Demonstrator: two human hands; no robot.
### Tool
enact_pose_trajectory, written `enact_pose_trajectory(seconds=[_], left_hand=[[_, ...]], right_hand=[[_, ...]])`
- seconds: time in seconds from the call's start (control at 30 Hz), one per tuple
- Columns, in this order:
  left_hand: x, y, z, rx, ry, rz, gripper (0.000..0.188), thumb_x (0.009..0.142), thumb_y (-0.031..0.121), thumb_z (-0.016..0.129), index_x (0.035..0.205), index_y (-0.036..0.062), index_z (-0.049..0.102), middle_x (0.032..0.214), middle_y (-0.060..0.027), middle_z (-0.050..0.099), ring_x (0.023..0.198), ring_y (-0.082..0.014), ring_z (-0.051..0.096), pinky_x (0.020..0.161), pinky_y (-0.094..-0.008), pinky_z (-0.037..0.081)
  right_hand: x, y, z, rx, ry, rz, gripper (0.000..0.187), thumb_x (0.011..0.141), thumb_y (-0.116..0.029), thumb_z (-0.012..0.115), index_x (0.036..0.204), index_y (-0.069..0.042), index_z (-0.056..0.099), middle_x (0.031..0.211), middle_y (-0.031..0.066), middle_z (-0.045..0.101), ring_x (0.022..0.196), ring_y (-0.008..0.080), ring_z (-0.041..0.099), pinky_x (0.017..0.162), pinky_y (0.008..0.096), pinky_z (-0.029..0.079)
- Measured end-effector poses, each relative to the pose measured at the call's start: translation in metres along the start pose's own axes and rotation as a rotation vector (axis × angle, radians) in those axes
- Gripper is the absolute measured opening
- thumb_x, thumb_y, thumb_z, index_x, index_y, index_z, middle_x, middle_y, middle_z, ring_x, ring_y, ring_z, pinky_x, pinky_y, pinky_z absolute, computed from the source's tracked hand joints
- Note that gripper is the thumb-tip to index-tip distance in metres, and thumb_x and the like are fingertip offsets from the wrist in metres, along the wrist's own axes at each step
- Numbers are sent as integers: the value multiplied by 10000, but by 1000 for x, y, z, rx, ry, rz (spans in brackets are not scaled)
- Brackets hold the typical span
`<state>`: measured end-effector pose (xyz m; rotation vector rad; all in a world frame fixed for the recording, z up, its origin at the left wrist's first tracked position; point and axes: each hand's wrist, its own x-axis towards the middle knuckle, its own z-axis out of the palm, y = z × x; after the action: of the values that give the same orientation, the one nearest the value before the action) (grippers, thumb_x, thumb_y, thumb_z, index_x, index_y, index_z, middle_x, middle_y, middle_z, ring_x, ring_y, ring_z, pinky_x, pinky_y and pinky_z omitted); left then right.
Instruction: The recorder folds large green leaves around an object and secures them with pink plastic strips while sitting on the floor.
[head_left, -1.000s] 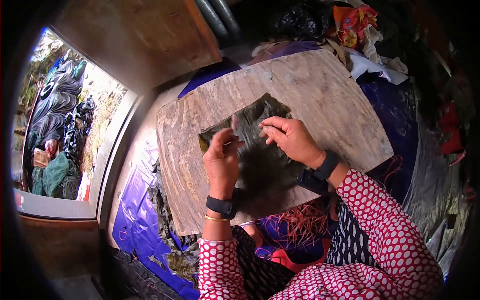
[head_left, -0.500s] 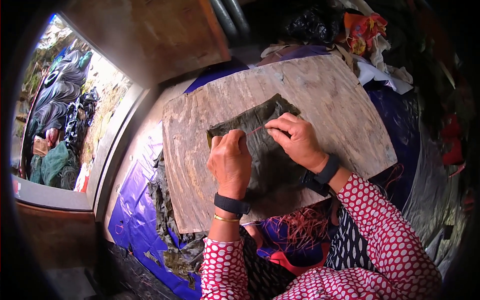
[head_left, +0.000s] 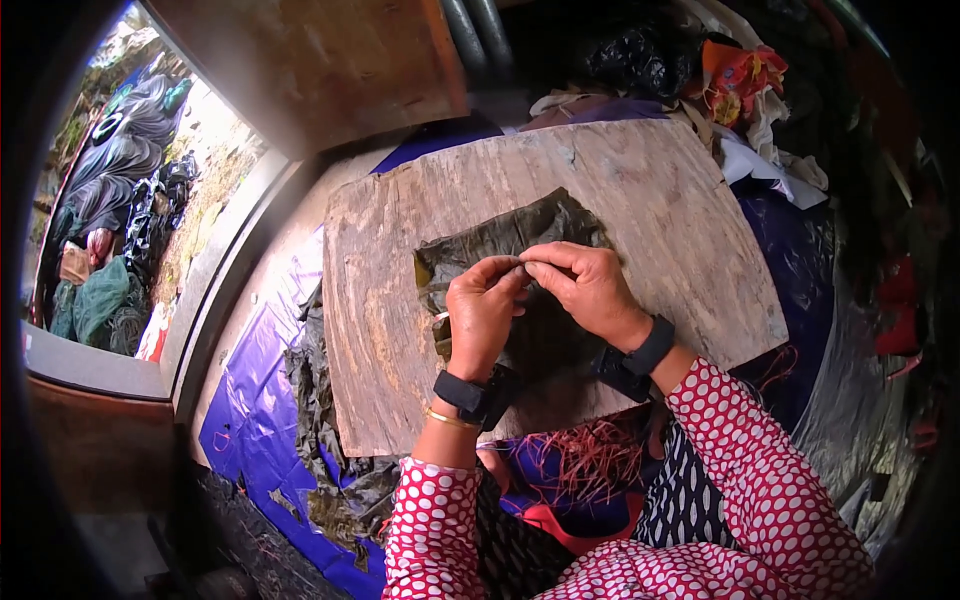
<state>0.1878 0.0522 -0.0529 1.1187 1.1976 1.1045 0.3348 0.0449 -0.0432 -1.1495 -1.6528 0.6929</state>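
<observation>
Pinching closed, contents hidden, left hand point(head_left: 480, 315) meets right hand point(head_left: 598, 290) above a dark sheet point(head_left: 548, 222), inside the board point(head_left: 700, 240) edges; steadiness seems needed next.

A pale wooden board point(head_left: 380, 330), its face worn and streaked with grain, sits askew; a thin, dark, creased sheet point(head_left: 510, 230) lies spread near its middle, the lower part in shadow; purple plastic sheeting point(head_left: 250, 390) shows past the board's edges; dark crumpled scraps point(head_left: 318, 390) lie on it at the left.
</observation>
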Motion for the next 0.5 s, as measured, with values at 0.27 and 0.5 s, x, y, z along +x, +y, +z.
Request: enact_pose_trajectory(seconds=[0.27, 0.5], left_hand=[[0, -13, 1, -42, -37, 76, 174, 826, 78, 655, 968, -22, 668, 792, -23, 655, 658, -56, 554, 578, -192, 456], [3, -7, -3, -82, -71, 73, 172, 853, 102, 633, 982, -6, 667, 797, -25, 659, 647, -57, 575, 577, -195, 475]], right_hand=[[0, 7, 5, 135, -13, 93, 159, 838, -72, 601, 967, 1, 658, 883, 124, 682, 773, 164, 660, 674, 268, 508], [3, 9, -7, -64, -32, 3, 165, 857, -63, 590, 1000, 1, 641, 801, 39, 657, 685, 83, 606, 609, 222, 489]])
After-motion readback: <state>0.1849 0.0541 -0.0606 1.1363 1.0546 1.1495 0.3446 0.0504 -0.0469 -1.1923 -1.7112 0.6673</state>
